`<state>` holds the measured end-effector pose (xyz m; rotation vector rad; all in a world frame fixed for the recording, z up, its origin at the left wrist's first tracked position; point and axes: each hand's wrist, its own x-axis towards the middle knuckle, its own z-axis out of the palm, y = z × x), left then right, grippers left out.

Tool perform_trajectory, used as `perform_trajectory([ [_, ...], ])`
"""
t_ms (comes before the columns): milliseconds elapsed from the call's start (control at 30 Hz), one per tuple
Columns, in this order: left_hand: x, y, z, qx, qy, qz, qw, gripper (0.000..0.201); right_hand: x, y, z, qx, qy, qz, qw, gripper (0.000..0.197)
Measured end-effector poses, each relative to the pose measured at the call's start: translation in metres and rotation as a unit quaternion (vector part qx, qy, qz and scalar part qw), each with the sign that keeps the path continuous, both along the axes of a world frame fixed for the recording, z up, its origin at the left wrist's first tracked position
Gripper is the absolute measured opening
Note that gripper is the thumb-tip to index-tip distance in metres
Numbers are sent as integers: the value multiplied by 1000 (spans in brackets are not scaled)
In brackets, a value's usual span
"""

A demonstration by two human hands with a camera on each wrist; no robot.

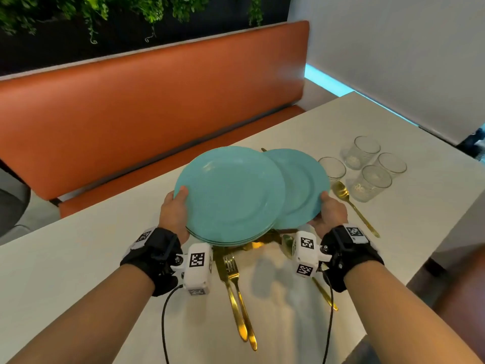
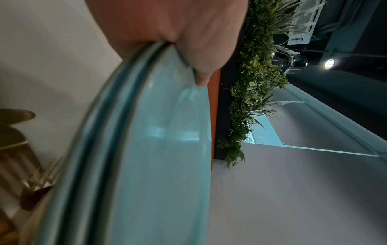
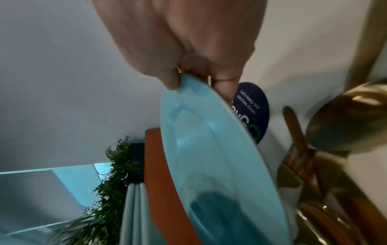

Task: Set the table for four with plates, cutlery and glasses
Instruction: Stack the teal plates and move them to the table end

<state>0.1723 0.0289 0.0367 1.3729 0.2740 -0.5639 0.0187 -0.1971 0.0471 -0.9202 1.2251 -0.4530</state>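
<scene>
My left hand [image 1: 175,206] grips the left rim of a stack of three turquoise plates [image 1: 231,195], thumb on top, held above the white table [image 1: 78,258]. The stack's edges [image 2: 117,116] show close up in the left wrist view. My right hand [image 1: 328,210] pinches the rim of a single turquoise plate [image 1: 301,185], tucked partly under the stack on its right; the same plate [image 3: 209,157] fills the right wrist view. Gold forks and knives [image 1: 233,279] lie beneath the plates. A gold spoon [image 1: 349,200] lies to the right. Several clear glasses [image 1: 367,169] stand beyond it.
An orange bench [image 1: 147,109] runs along the table's far side, under hanging greenery [image 1: 78,11]. A grey wall [image 1: 393,48] stands at the right. A round dark sticker [image 3: 251,109] lies on the table under the single plate. Cables hang from both wrist cameras.
</scene>
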Motion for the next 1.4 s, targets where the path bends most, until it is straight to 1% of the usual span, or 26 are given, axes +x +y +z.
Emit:
perform_trajectory([
  [100, -15, 1, 11, 0, -13, -27, 1000, 36, -19, 21, 8, -14, -9, 19, 1000, 40],
  [167, -27, 1, 15, 8, -22, -43, 999, 37, -31, 37, 11, -8, -6, 16, 1000, 43],
  [200, -34, 1, 16, 7, -25, -50, 998, 33, -37, 44, 11, -4, -9, 8, 1000, 42],
  [267, -48, 1, 17, -1, -31, -66, 997, 24, -50, 59, 13, 13, -20, -13, 1000, 34],
  [333, -62, 3, 17, -13, -37, -78, 996, 25, -61, 70, 14, 47, -30, -34, 998, 20],
  [467, -84, 11, 15, -6, -60, -94, 994, 33, -80, 89, 11, 55, -27, -46, 997, 19],
  [567, -94, 20, 10, 55, -105, -103, 988, 37, -91, 107, 5, 59, -20, -69, 996, 19],
  [633, -98, 26, 4, 116, -142, -118, 976, 38, -98, 119, 1, 57, -15, -76, 995, 24],
  [700, -101, 34, 1, 173, -157, -147, 961, 38, -104, 129, -5, 59, -11, -86, 994, 27],
  [767, -105, 43, -3, 197, -150, -169, 954, 39, -108, 141, -6, 64, -4, -96, 993, 25],
  [833, -107, 50, -6, 201, -137, -178, 954, 47, -110, 151, -7, 49, 10, -95, 994, 35],
  [867, -107, 54, -9, 194, -122, -180, 957, 53, -110, 154, -8, 39, 9, -93, 995, 41],
  [900, -106, 58, -11, 172, -99, -179, 964, 55, -111, 157, -11, 24, 17, -85, 996, 43],
  [933, -105, 61, -12, 144, -75, -177, 971, 51, -111, 161, -9, 31, 19, -84, 996, 41],
  [1000, -100, 67, -15, 110, -50, -172, 978, 41, -110, 163, -10, 51, 12, -85, 995, 28],
  [1033, -95, 70, -20, 110, -53, -171, 978, 45, -109, 166, -9, 58, 0, -81, 995, 25],
  [1100, -81, 77, -39, 127, -72, -172, 974, 56, -103, 174, -6, 39, -7, -55, 998, 27],
  [1133, -74, 82, -46, 137, -85, -178, 971, 57, -98, 179, -6, 31, -14, -34, 999, 27],
  [1200, -73, 95, -31, 160, -105, -182, 964, 48, -85, 190, -6, 6, 4, 12, 1000, 27],
  [1233, -74, 103, -18, 175, -111, -176, 962, 48, -80, 195, -7, -15, 17, 37, 999, 27],
  [1333, -60, 128, -14, 223, -119, -178, 951, 54, -64, 209, -11, -65, 47, 111, 991, 33],
  [1400, -49, 149, -14, 266, -126, -205, 934, 62, -53, 219, -15, -81, 52, 160, 982, 34],
])
